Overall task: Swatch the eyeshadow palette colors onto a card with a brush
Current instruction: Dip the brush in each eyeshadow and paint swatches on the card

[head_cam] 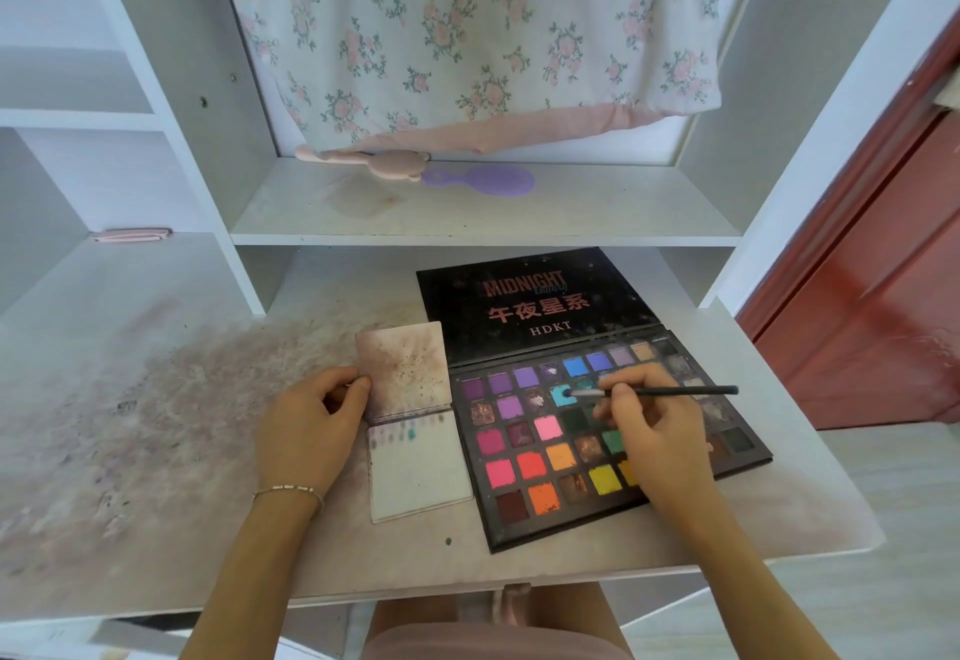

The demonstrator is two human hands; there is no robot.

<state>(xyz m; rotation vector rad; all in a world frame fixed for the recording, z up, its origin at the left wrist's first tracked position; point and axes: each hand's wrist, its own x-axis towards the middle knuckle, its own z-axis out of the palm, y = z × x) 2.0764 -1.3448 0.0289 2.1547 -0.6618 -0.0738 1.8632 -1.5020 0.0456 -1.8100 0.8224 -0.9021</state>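
An open black eyeshadow palette [545,483] with several bright pans lies on the desk, its lid [530,303] folded back flat. My right hand [644,431] pinches a thin black brush [670,391] whose tip sits in a turquoise pan [562,394]. To the left of the palette lies a small white card pad [421,477] with a row of faint colour dabs along its top. A stained page [405,368] is flipped up behind it. My left hand [311,425] pinches that page's left edge.
The desk top [156,425] is smudged with pinkish powder stains on its left half. A shelf behind holds a pink brush [363,160] and a purple hairbrush [483,179] under a hanging floral cloth [467,36]. A red door [883,296] stands at right.
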